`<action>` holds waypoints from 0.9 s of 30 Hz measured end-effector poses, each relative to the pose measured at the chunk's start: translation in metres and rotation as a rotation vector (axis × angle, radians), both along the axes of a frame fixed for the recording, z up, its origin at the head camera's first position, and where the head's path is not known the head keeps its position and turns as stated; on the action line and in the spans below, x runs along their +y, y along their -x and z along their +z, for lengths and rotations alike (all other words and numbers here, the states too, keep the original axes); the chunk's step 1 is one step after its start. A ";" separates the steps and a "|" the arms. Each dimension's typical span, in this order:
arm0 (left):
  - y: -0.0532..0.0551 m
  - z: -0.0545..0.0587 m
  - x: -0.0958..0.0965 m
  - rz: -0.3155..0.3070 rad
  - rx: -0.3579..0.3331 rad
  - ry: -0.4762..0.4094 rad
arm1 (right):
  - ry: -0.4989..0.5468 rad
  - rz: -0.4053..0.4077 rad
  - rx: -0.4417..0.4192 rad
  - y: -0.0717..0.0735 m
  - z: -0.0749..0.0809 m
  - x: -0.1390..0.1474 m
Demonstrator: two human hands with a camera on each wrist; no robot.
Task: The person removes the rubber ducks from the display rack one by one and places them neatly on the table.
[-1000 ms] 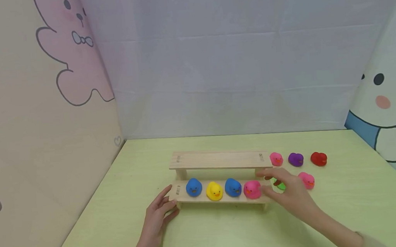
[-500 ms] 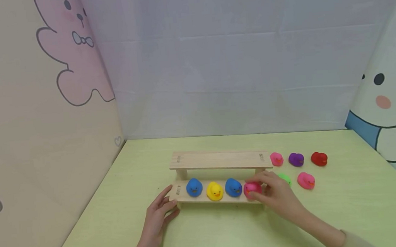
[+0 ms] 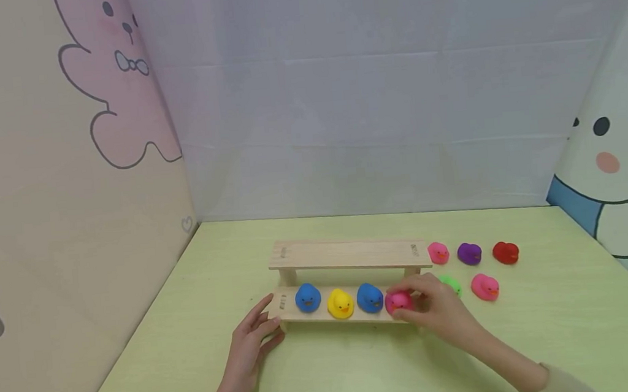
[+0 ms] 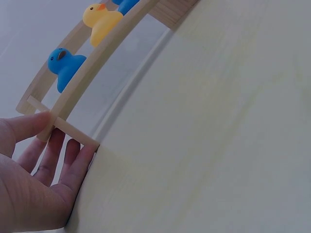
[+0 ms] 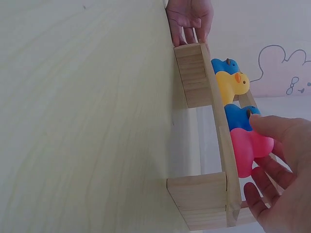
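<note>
A two-tier wooden rack (image 3: 349,253) stands on the pale green table (image 3: 155,356), its lower step nearer the person and its upper step behind. The hands are well apart, one at each end of the rack: the left hand (image 3: 255,336) holds the left end of the lower step, thumb and fingers set around it, while the right hand (image 3: 439,312) pinches a pink duck (image 3: 398,302) between thumb and fingers. That duck is at the right end of the rack's lower step, last in a row of four — from the rack's left end come a first blue duck (image 3: 308,298), a yellow duck (image 3: 340,304) and a second blue duck (image 3: 370,298), the latter just beside the pink one. More ducks sit on the table to the right of the rack: a smaller-looking pink duck (image 3: 438,252) just past the upper step's end, then a purple duck (image 3: 470,253) and a red duck (image 3: 505,252) farther out; nearer the person, a green duck (image 3: 451,283), partly hidden by the right hand, and another pink duck (image 3: 485,288) — and a whitish curtain (image 3: 306,98) hangs beyond the rack
</note>
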State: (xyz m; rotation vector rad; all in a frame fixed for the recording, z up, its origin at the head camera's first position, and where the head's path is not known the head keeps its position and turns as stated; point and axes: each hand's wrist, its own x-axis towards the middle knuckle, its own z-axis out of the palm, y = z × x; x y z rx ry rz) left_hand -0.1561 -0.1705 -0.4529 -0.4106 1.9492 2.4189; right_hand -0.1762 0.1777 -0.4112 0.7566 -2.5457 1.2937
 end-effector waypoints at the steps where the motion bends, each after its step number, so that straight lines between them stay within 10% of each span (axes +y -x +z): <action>1: 0.000 0.000 0.000 -0.001 -0.001 -0.002 | 0.005 0.001 -0.012 -0.001 0.000 0.000; 8: 0.000 -0.001 0.000 -0.005 0.007 0.001 | 0.009 -0.028 -0.093 -0.006 0.001 0.006; 27: 0.000 -0.001 -0.001 -0.001 0.006 -0.005 | -0.006 -0.011 0.052 -0.007 -0.003 0.008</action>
